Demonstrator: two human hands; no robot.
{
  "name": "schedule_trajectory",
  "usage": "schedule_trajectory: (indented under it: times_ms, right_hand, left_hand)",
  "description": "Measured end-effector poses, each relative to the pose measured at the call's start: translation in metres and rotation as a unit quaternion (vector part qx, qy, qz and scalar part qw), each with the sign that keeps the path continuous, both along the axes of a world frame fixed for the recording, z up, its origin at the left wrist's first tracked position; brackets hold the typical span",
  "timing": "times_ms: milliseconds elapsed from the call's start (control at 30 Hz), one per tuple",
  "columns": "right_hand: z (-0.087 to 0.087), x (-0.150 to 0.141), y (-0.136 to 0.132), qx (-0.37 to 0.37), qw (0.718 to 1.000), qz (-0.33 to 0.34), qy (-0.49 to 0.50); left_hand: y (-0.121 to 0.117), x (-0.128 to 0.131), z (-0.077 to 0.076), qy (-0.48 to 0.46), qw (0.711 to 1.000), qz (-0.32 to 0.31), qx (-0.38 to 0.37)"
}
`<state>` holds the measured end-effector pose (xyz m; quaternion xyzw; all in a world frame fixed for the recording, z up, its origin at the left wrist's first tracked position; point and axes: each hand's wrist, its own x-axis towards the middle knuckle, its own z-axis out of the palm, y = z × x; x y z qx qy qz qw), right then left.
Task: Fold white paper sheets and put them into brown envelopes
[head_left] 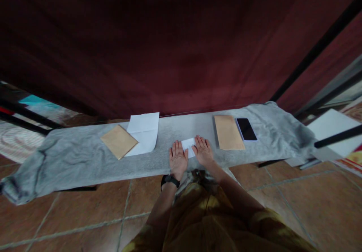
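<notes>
A small folded white paper [187, 145] lies on the grey cloth right in front of me. My left hand [178, 160] rests flat along its left edge, fingers stretched out, with a dark watch on the wrist. On the opposite side, my right hand [203, 152] lies flat with its fingers over the right edge of the paper. Both palms face down. To the left sits a larger white sheet with fold creases [144, 131], partly covered by a brown envelope [119, 142]. Another brown envelope [229, 133] lies to the right of my right hand.
A phone [247, 129] lies beside the right envelope. Grey cloth [85, 157] drapes over the long narrow surface, bunched at both ends. A dark red curtain-like fabric [183, 63] rises behind it. Brown floor tiles [107, 203] show below.
</notes>
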<state>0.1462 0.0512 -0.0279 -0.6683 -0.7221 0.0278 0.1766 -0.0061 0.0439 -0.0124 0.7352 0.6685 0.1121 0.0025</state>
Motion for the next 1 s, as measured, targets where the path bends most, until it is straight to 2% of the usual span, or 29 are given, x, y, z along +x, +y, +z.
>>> schedule_trajectory:
  times_ms: [333,667,767,1000]
  right_hand:
    - [-0.003,0.017,-0.009,0.027,0.999,-0.025,-0.024]
    - [-0.001,0.027,-0.014,0.041,0.998,-0.044,0.012]
    - [0.001,0.022,-0.016,0.032,0.999,-0.027,0.014]
    - [0.007,-0.003,-0.027,0.029,0.997,0.07,0.01]
  left_hand:
    - [-0.002,-0.001,0.001,0.002,1.0,0.002,0.011]
    - [-0.004,0.0,0.007,0.013,1.0,0.002,0.003]
    - [-0.004,0.0,0.008,0.015,1.0,0.001,0.002]
    - [-0.004,-0.001,0.005,0.016,1.0,-0.001,0.009]
